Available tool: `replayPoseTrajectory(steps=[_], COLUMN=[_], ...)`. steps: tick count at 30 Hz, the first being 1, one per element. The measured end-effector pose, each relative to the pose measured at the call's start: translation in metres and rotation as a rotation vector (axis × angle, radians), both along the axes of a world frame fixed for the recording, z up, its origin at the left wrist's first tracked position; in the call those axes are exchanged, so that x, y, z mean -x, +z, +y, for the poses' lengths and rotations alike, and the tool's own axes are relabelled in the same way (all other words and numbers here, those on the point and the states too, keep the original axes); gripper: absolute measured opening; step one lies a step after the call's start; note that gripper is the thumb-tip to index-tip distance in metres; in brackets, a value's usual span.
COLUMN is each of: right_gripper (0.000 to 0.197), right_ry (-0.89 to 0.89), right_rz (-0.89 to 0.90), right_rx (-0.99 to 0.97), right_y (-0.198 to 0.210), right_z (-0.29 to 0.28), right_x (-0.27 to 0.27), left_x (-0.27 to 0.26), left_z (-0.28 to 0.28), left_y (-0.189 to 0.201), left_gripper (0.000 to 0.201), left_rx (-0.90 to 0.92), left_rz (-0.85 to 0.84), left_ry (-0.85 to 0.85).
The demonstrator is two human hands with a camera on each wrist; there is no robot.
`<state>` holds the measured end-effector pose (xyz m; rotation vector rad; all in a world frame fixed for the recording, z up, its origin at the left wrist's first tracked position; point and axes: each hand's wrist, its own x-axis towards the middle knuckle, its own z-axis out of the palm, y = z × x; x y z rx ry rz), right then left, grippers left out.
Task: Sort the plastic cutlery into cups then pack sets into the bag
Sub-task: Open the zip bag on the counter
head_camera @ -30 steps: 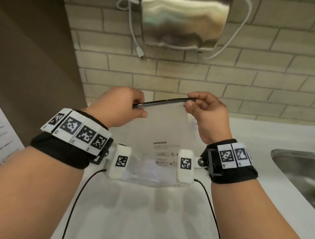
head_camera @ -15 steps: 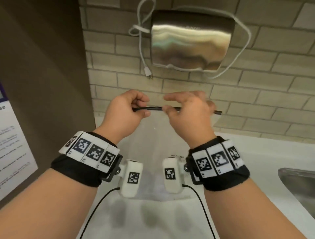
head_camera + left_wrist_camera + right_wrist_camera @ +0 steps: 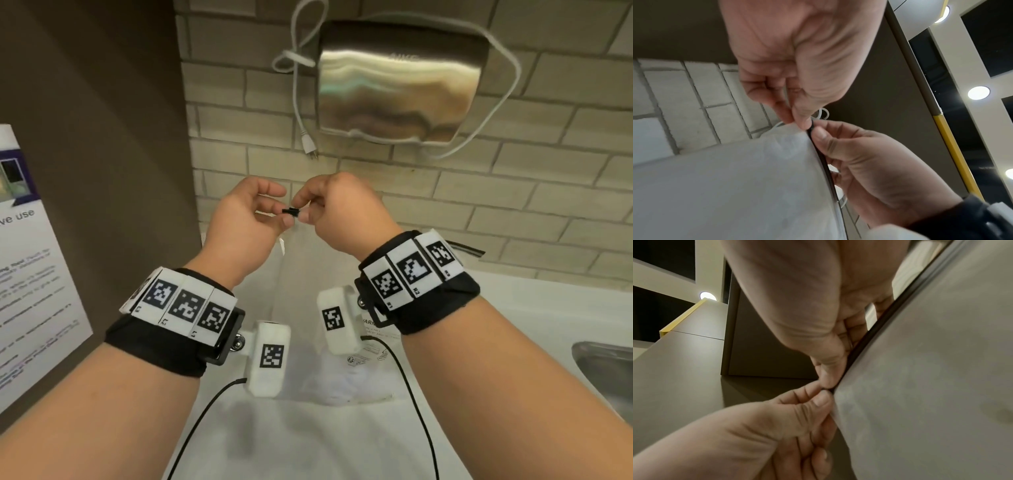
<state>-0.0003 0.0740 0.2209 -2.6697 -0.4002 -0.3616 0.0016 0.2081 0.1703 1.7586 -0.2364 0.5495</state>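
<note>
A frosted plastic bag (image 3: 303, 270) with a black zip strip (image 3: 291, 211) along its top hangs above the white counter, and both hands hold it up. My left hand (image 3: 278, 209) pinches the strip's left end between thumb and forefinger. Right beside it, almost touching, my right hand (image 3: 302, 209) pinches the same strip. The left wrist view shows the left hand (image 3: 801, 121), the right hand (image 3: 818, 134) and the strip (image 3: 824, 162) edging the bag (image 3: 735, 178). From the right wrist, the right hand (image 3: 830, 384) meets the left hand (image 3: 818, 402) at the bag (image 3: 920, 386). Pale shapes lie blurred in the bag's bottom.
A steel hand dryer (image 3: 400, 82) hangs on the brick wall ahead, its white cord and plug (image 3: 308, 140) dangling. A steel sink (image 3: 609, 370) is set into the counter (image 3: 308, 445) at the right. A brown panel with a poster (image 3: 30, 274) stands at the left.
My right hand has slid leftward along the zip strip from its right end until it meets the left hand. The left hand has kept its pinch on the left end.
</note>
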Motion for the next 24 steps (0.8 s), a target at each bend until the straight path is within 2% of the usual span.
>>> replayPoseTrajectory(steps=[3,5,9,12,17,19,21,24], right_gripper=[0.004,0.008,0.014,0.020,0.017,0.019,0.021,0.019], right_ry=[0.025,0.008,-0.046,-0.085,-0.264,-0.348,-0.416,-0.415], right_rz=[-0.091,-0.097,0.031,0.056,0.100,0.084,-0.006,-0.054], right_rx=[-0.017,0.057,0.177,0.281,0.348,0.343,0.296,0.149], right_y=[-0.002,-0.002,0.005,0.005,0.004,0.000,-0.008,-0.018], right_z=[0.004,0.006,0.008,0.005,-0.041,-0.069,-0.097,-0.119], right_x=[0.002,0.002,-0.004,-0.011,-0.013,-0.008,-0.001,0.003], left_x=[0.001,0.001,0.000,-0.001,-0.006,-0.006,-0.005,0.001], left_z=[-0.001,-0.001,-0.002,-0.004,0.016,0.029,0.039,0.041], left_y=[0.000,-0.001,-0.006,-0.009,-0.008,-0.009,-0.010,-0.006], left_gripper=[0.032,0.031,0.028,0.034,0.042,0.044,0.042,0.035], left_rx=[-0.018,-0.044,-0.048,-0.048,-0.030,-0.064,-0.117,-0.249], left_rz=[-0.015,-0.020,-0.024,-0.050,-0.062,-0.045,-0.023,-0.004], left_ry=[0.032,0.064,0.087,0.090,0.235,0.288,0.355,0.377])
